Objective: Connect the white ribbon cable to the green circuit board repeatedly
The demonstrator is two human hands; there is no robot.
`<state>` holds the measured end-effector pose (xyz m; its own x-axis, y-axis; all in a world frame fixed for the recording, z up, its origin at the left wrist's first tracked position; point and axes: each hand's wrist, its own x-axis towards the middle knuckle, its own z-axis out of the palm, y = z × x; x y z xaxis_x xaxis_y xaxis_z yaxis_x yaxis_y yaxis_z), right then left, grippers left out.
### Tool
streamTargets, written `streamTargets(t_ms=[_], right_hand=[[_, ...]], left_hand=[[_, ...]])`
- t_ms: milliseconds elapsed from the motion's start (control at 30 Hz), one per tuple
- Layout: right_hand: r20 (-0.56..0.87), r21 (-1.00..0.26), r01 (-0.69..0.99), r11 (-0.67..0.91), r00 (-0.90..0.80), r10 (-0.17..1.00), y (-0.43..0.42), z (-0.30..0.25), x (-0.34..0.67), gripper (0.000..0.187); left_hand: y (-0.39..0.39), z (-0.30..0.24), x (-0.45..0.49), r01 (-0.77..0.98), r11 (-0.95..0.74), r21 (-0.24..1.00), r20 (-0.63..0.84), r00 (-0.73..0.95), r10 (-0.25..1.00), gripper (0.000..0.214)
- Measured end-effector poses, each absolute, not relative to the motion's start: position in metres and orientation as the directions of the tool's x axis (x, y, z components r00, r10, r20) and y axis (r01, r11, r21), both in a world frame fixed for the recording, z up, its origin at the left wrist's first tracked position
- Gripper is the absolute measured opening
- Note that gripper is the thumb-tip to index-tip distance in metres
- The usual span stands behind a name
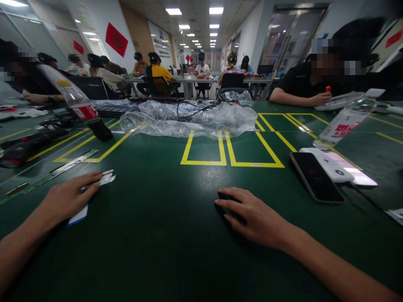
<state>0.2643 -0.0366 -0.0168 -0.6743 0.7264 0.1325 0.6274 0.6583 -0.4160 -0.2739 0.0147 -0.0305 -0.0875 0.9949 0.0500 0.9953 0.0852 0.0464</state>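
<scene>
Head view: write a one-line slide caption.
Left hand over a blue-edged white card, right hand open at a green table, crumpled clear plastic beyond.

A small white piece juts from the left hand, which partly covers a blue-edged white card.

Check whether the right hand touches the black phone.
Apart. The head view shows bare green tabletop between the right hand and the black phone.
</scene>
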Motion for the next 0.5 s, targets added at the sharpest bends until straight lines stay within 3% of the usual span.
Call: streamTargets(t_ms=[233, 367, 500], right_hand=[[0.119, -0.401, 0.635, 0.66, -0.679, 0.725, -0.037, -0.016, 0.264, 0.046], [0.125, -0.392, 0.637, 0.664, -0.678, 0.725, -0.037, -0.017, 0.262, 0.046], [0.165, -0.376, 0.618, 0.69, -0.688, 0.707, -0.037, -0.019, 0.26, 0.047]], left_hand=[[0.007, -0.017, -0.139, 0.95, -0.28, 0.141, 0.012, 0.281, 0.96, 0.057], [-0.005, -0.003, -0.069, 0.836, -0.535, 0.124, 0.006, 0.539, 0.843, 0.045], [-0.014, 0.004, -0.008, 0.707, -0.687, 0.167, 0.03, 0.692, 0.721, 0.042]])
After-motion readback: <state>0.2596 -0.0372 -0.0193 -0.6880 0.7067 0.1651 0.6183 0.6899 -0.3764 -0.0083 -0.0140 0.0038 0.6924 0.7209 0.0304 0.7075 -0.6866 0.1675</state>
